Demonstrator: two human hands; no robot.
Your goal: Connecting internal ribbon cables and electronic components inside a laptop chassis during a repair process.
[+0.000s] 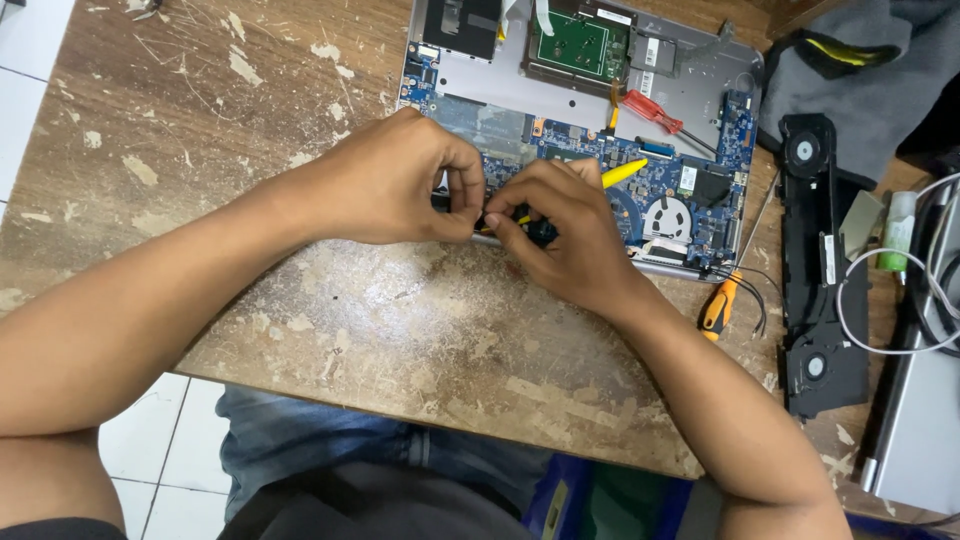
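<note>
An opened laptop base [690, 90] lies on the worn wooden table [400, 330], its blue circuit board [700, 180] and small fan exposed. My right hand [565, 235] grips a yellow-handled screwdriver [622, 172], whose handle sticks out above the knuckles. My left hand [400, 180] pinches a small dark part at the board's near edge, fingertips touching those of the right hand. The screwdriver's tip and the pinched part are hidden under my fingers.
A red-handled screwdriver [655, 112] rests on the laptop base. An orange-handled tool [717, 306] lies by its near right corner. A black speaker assembly [820, 270], white cable [880, 300], grey cloth [870, 70] and a silver cover [920, 420] sit at the right.
</note>
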